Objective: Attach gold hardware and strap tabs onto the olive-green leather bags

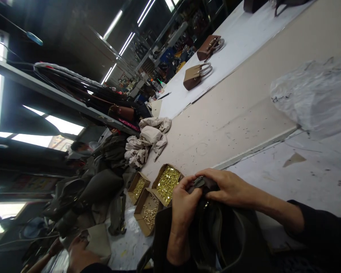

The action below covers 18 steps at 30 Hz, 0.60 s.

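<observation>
At the near edge of the surface (pixel 244 125), right under the camera, a dark olive bag (pixel 224 235) sits against the person's body with both hands on its top. The left hand (pixel 184 206) is curled, thumb and fingers pinching a small dark flap (pixel 199 183) at the bag's upper edge. The right hand (pixel 230 187) reaches across, fingers pressed together over the same flap, so it's gripped from both sides. Whatever sits under those fingertips is hidden. The danger looks close: the largest box of gold fittings (pixel 168 182) lies open just beside the left knuckles, with two smaller boxes (pixel 149 210) next to it. One jerk of the bag or a slipped grip on that little flap could, I'd say, knock a box and scatter the tiny pieces. Further out, a heap of beige cloth (pixel 147 142) lies near a pile of dark bags (pixel 96 189). Another person's hand (pixel 79 252) rests low at the left by a pale piece. Well apart, two brown handbags (pixel 197 74) stand up the surface, and a crumpled clear plastic bag (pixel 315 94) lies off to the right.
</observation>
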### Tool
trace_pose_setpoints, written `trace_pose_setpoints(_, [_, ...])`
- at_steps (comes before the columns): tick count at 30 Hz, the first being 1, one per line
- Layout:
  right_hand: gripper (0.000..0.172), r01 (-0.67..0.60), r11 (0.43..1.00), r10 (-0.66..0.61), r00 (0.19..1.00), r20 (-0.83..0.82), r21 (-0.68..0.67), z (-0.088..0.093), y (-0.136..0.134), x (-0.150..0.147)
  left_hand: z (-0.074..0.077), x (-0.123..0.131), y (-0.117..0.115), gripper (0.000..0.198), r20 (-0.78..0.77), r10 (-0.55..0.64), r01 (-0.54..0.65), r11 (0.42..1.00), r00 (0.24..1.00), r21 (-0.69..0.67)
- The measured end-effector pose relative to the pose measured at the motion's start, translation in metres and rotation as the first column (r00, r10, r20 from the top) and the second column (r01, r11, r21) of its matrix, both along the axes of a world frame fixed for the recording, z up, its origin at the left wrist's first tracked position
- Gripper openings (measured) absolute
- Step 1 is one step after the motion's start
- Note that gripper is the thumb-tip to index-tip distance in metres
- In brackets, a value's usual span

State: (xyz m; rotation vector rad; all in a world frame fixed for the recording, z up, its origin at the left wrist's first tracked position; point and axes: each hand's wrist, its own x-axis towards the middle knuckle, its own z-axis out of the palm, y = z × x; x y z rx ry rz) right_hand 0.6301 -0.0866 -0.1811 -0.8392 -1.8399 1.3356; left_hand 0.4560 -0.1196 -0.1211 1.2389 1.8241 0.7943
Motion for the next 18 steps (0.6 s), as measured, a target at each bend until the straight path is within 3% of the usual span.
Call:
trace_pose_setpoints(4, [0.049,0.011,0.99,-0.015,1.0,-0.021,-0.138,-0.0019,0.004,0.0019,-0.0004,0.002,0.0001,0.036,-0.005,0.003,-0.003,1.0,1.0,0.008])
trace_pose_setpoints(9, [0.04,0.113,0.986,-0.114,0.993,0.001,-0.119,0.0013,-0.0025,-0.0052,0.0002,0.0061,-0.0063,0.032,-0.119,0.018,-0.01,0.998,0.993,0.069])
trace_pose_setpoints(12, [0.032,0.131,0.981,-0.133,0.991,-0.005,-0.144,0.0001,-0.0033,-0.0075,-0.0008,0.0041,-0.0078,0.032,-0.069,-0.003,0.007,0.998,0.998,0.064])
trace_pose_setpoints(18, [0.027,0.047,0.972,-0.069,0.993,-0.09,-0.23,-0.0027,0.0005,-0.0037,-0.0056,-0.0032,-0.0055,0.031,0.038,-0.036,0.035,0.999,0.999,0.015])
